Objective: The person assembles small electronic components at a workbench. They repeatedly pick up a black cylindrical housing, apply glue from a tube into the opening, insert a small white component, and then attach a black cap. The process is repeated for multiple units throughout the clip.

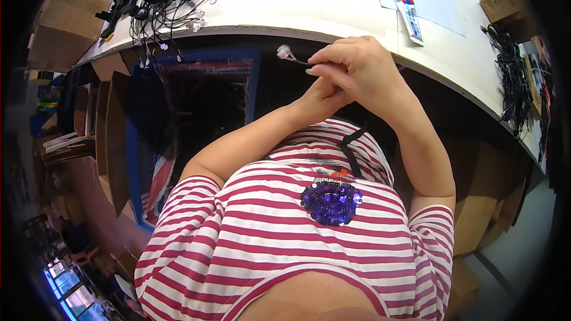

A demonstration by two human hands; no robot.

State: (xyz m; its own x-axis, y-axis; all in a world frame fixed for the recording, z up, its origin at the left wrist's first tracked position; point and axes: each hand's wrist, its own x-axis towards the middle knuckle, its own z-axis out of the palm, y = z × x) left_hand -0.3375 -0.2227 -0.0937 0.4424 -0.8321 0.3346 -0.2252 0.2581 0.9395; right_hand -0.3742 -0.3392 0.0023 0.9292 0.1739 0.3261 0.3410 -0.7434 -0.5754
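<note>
Thin dark cable [302, 62], its whitish connector-like tip [285, 53] left of both hands, is pinched by right hand [370, 71]; left hand [324, 100] together with it, grip hidden; tip preparation seemingly underway, steady hold called for next

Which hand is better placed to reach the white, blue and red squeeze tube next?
Probably the right hand: it is nearer the tube, while the left hand sits partly hidden by the right. It does pinch a thin dark cable with a pale tip, though.

red-and-white striped shirt [285, 238], short sleeves [175, 223], purple sequin patch [331, 203]
</note>
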